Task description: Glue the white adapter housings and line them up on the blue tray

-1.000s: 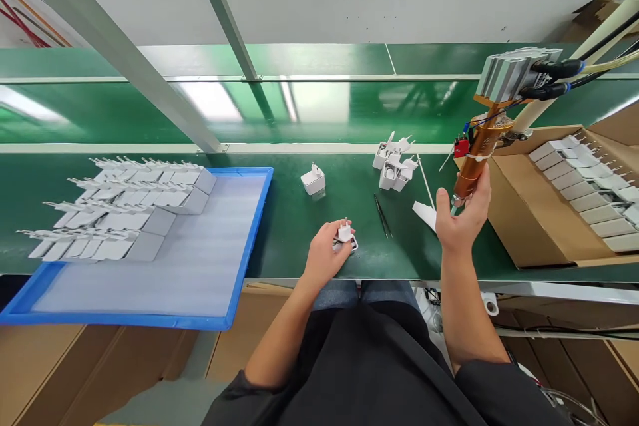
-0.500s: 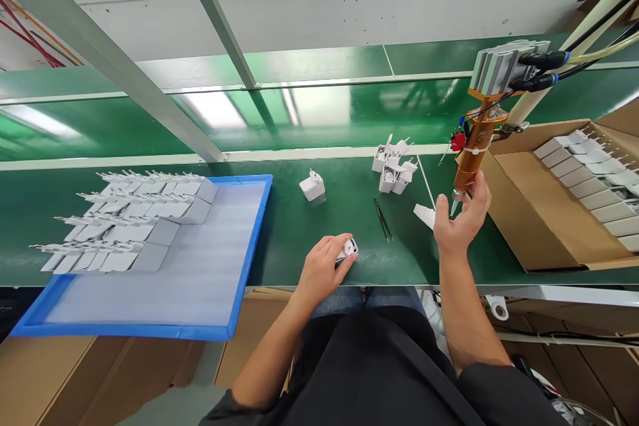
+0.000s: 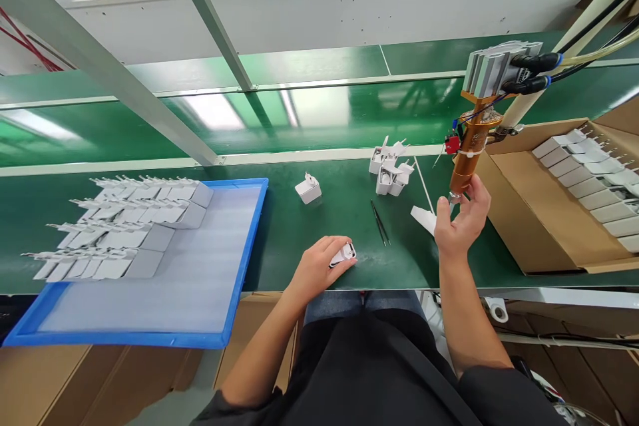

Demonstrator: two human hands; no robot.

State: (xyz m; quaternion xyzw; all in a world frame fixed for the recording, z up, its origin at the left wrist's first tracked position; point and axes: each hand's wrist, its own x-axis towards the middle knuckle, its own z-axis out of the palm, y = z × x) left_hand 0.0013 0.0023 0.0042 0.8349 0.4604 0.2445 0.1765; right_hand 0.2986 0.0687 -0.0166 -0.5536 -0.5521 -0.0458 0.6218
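Note:
On the bench near its front edge, my left hand (image 3: 318,267) grips a small white plug-adapter housing (image 3: 345,251) between thumb and fingers, its open side facing up. My right hand (image 3: 460,223) is raised at the lower end of an orange dispenser (image 3: 466,163), with thumb and fingers curled around its narrow nozzle. The nozzle tip is partly hidden by the hand. Between the hands lie black tweezers (image 3: 380,223) and a white strip of material (image 3: 423,218). One white adapter (image 3: 308,189) stands alone farther back, and a cluster of white adapter parts (image 3: 391,170) is right of it.
At left, a blue-rimmed tray (image 3: 244,259) carries rows of white adapters (image 3: 124,229) and overhangs the bench edge. An open cardboard box (image 3: 539,206) at right contains more adapters (image 3: 589,176). Hoses and cables (image 3: 589,63) run from the dispenser along a pole.
My right hand stays around the nozzle, its thumb now covering more of the tip. In my left hand the housing has turned slightly. The whole view has shifted a little.

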